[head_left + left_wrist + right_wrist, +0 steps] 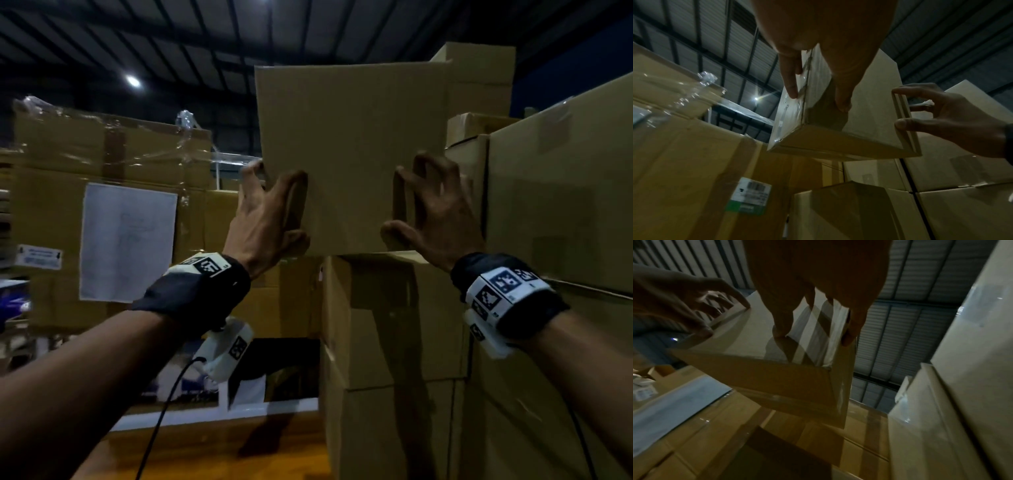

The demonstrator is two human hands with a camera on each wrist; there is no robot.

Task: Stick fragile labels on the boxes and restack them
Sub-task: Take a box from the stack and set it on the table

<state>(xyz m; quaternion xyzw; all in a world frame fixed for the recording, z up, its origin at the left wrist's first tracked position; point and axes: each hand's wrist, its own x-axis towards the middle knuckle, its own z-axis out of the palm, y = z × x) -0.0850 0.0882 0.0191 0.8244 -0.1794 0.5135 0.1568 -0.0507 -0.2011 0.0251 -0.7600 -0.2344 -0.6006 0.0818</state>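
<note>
Nearest to you are your own forearms, raised, each with a dark wrist band carrying printed markers. Above them your hands clamp the top box from either side. Your left hand has its thumb on the near face and its fingers wrapped round the left edge; your right hand grips the right lower corner, thumb on the near face and fingers curled round onto the taped side. Both hands are well apart, with the box between them.

The box is at the top of the stack, its lower edge at the upper surface of the carton beneath. In the wrist views it looks tilted and overhanging that carton rather than seated flat, so you appear to be either taking it off the stack or setting it on; which of the two cannot be told. No fragile label shows on the near face, and the left side carries something pale under clear film that is too dim to read.

If it is unlabelled, the next move calls for lowering it to a height where you can press a label flat; keep both grips firm, since the tall cartons right of the stack leave your right fingers little room. Left of the stack, further off, stands a film-wrapped pallet bearing a white sheet.
</note>
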